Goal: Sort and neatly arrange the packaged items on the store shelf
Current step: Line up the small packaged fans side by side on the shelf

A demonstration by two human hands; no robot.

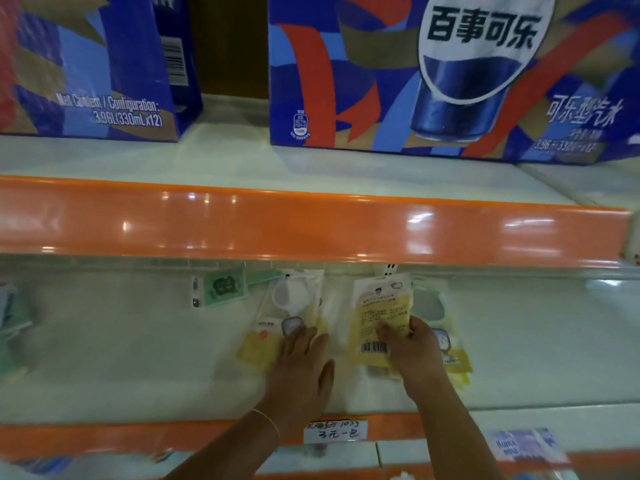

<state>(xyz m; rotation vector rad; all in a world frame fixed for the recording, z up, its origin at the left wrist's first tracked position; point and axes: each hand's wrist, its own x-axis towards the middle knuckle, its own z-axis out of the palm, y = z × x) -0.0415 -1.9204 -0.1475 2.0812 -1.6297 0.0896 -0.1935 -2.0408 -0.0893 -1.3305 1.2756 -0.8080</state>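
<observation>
On the middle shelf [138, 358] lie several flat packets. My left hand [303, 365] rests flat, fingers apart, on a clear and yellow packet [277, 320] with a white ring inside. My right hand [412, 351] grips a yellow packet [379, 306], printed text and barcode facing up, lifted over another yellow-edged packet [450, 355] lying beneath it. A green packet [221, 289] lies further back to the left, apart from both hands.
An orange shelf rail [311, 226] crosses above the packets. Large blue cola cartons [450, 74] stand on the upper shelf. A handwritten price tag [335, 430] hangs on the lower front rail. More packets [14, 317] sit at the far left edge.
</observation>
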